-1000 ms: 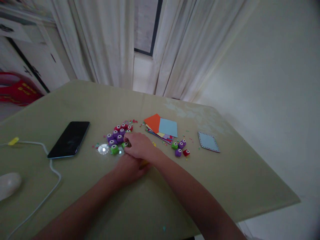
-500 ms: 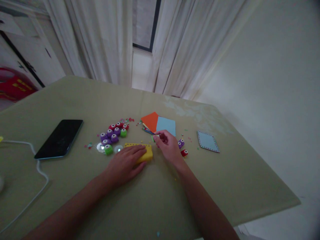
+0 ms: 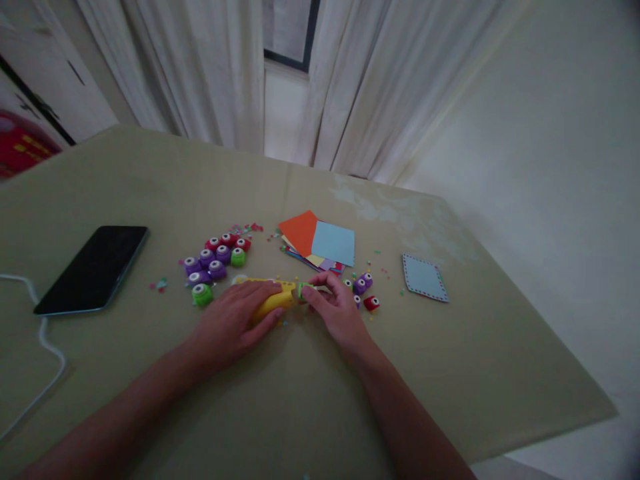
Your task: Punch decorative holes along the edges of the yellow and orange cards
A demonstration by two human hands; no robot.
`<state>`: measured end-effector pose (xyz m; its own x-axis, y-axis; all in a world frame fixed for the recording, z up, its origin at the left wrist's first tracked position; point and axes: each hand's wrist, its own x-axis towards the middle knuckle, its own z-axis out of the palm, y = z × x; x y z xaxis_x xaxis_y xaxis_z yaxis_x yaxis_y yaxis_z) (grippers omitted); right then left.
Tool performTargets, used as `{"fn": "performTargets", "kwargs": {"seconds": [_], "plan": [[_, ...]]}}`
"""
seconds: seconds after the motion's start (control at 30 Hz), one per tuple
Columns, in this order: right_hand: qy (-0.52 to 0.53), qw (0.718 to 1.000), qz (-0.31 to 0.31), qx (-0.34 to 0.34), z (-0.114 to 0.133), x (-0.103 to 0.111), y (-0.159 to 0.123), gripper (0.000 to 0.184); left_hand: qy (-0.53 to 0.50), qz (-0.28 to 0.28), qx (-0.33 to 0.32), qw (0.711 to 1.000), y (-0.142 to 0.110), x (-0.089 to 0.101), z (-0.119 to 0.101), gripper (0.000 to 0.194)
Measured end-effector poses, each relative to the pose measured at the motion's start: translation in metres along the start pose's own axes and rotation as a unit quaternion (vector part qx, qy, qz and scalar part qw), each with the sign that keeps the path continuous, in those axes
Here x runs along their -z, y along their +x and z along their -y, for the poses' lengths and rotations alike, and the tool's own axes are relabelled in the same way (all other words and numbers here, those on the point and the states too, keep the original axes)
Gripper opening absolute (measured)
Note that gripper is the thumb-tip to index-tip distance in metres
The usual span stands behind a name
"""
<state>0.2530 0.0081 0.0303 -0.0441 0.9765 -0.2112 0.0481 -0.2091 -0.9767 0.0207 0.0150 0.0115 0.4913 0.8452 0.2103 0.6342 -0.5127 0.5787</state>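
Note:
My left hand (image 3: 233,324) lies flat on a yellow paper square (image 3: 276,299) on the table, fingers pressing it down. My right hand (image 3: 339,308) pinches a small green paper punch (image 3: 305,291) against the right edge of that yellow paper. A cluster of purple, red and green punches (image 3: 215,260) sits just left of the yellow paper. A few more small punches (image 3: 363,291) lie right of my right hand.
A stack of coloured paper squares (image 3: 320,243) with orange and blue on top lies behind my hands. A light blue card with a dotted border (image 3: 425,278) lies at right. A black phone (image 3: 93,268) and a white cable (image 3: 43,333) lie at left. The olive table (image 3: 450,373) ends at right.
My right hand came off the punch cluster at left, went by the paper stack, and now holds a green punch at the yellow paper's edge. My left hand stayed on the paper.

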Motion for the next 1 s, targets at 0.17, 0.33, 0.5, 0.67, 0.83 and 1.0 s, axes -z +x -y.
{"fn": "performTargets", "kwargs": {"seconds": [0.17,0.33,0.5,0.67,0.83,1.0], "plan": [[-0.002,1.000,0.013,-0.006,0.001,0.003,0.000,0.052,-0.002,0.003,-0.001,1.000,0.000,0.001,0.000,0.046],[-0.009,0.999,0.023,0.023,0.002,0.003,0.000,0.051,0.010,0.005,-0.008,1.000,0.000,0.001,0.000,0.047],[-0.027,0.998,0.043,0.046,0.001,0.005,-0.001,0.033,0.013,0.022,-0.013,1.000,0.002,0.005,-0.002,0.046],[-0.095,0.993,0.024,0.061,-0.001,0.008,-0.001,0.025,0.021,0.027,-0.022,0.999,0.002,0.004,-0.001,0.046],[-0.217,0.966,0.023,0.138,-0.005,0.005,-0.004,0.016,0.031,-0.002,0.000,1.000,0.002,0.005,0.007,0.049],[-0.305,0.914,0.062,0.262,-0.006,-0.003,-0.008,0.027,0.006,-0.028,0.034,0.999,0.003,0.008,0.011,0.051]]}}
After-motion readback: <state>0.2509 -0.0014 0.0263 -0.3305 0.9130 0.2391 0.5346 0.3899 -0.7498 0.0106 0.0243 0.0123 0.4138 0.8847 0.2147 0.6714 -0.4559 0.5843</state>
